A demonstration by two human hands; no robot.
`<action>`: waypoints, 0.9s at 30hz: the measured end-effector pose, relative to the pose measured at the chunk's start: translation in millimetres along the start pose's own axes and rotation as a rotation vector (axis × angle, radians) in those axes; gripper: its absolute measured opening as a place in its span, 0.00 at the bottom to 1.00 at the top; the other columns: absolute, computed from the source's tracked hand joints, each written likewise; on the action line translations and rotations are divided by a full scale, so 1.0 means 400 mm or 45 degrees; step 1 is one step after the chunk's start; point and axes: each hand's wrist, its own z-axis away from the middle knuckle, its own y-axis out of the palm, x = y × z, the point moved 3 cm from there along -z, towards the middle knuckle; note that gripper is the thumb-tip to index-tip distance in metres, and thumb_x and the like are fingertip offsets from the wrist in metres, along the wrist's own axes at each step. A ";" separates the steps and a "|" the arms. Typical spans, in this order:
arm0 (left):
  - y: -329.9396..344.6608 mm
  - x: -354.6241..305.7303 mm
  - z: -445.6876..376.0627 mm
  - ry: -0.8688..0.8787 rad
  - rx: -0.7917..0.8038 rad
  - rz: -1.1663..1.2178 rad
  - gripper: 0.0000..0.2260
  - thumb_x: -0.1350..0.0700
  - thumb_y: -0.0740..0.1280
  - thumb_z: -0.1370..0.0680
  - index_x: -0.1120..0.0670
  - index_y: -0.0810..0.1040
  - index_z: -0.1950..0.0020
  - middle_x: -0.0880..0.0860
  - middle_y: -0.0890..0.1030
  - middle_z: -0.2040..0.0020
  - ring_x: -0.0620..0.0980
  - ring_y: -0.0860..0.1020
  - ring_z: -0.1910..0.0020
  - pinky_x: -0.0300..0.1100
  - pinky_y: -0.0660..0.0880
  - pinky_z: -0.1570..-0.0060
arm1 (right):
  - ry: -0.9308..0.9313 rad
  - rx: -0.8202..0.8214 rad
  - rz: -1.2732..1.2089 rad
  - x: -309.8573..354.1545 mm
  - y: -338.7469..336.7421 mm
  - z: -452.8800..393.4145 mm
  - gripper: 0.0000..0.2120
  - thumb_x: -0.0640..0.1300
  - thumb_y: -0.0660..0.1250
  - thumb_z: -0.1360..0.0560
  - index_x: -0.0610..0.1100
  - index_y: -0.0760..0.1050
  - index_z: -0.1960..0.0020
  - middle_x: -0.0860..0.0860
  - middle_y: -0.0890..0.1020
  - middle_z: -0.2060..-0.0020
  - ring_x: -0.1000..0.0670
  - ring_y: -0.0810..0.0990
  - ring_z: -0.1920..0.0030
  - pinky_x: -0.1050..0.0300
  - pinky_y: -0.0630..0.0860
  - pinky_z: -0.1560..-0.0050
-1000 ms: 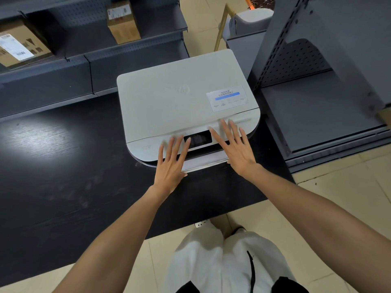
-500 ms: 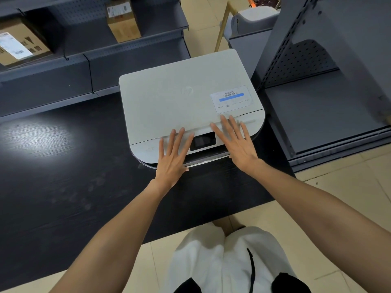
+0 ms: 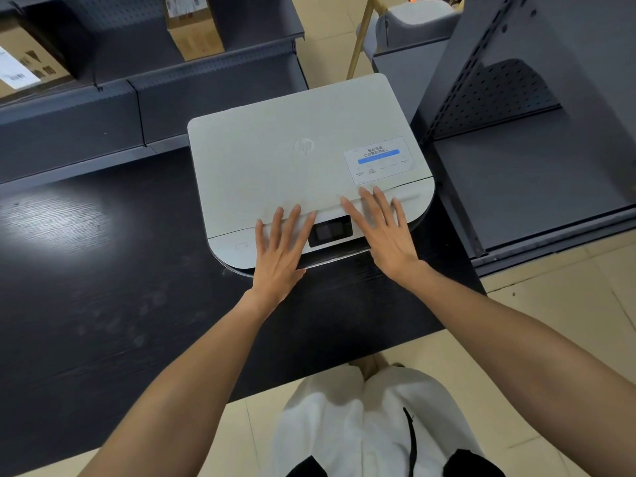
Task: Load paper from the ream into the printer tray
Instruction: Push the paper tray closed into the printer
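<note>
A white printer (image 3: 275,160) sits on a black table (image 3: 103,304), its flat lid closed and a blue-striped label (image 3: 378,160) at the right of the lid. A small dark screen (image 3: 329,231) is set in its front panel. My left hand (image 3: 280,251) lies flat on the front panel left of the screen, fingers spread. My right hand (image 3: 385,232) lies flat to the right of the screen, fingers spread and reaching the lid's edge. Neither hand holds anything. No paper ream or open tray shows.
Dark grey shelving (image 3: 155,98) runs behind the table, holding two cardboard boxes (image 3: 194,27). Another grey shelf unit (image 3: 516,149) stands close to the printer's right. A grey chair (image 3: 406,25) is behind. Beige floor tiles and my white trousers (image 3: 361,425) are below.
Both hands have slid a little farther up the printer's front panel toward the lid. The paper tray's front, which stuck out below the panel one second ago, no longer shows.
</note>
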 end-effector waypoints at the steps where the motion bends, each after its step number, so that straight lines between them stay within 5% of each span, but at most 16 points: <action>1: 0.001 0.000 -0.001 0.003 -0.005 -0.005 0.59 0.45 0.81 0.38 0.49 0.46 0.18 0.57 0.48 0.18 0.63 0.46 0.20 0.66 0.42 0.27 | 0.000 -0.012 -0.006 0.000 0.001 -0.001 0.63 0.30 0.75 0.34 0.56 0.33 0.20 0.44 0.44 0.19 0.40 0.42 0.19 0.37 0.49 0.22; 27: -0.023 -0.003 0.011 -0.018 0.094 0.052 0.56 0.50 0.80 0.34 0.49 0.45 0.18 0.56 0.47 0.18 0.62 0.44 0.20 0.66 0.45 0.25 | 0.075 0.083 0.049 0.027 -0.031 0.015 0.60 0.33 0.73 0.30 0.54 0.29 0.21 0.43 0.38 0.19 0.40 0.39 0.19 0.38 0.48 0.21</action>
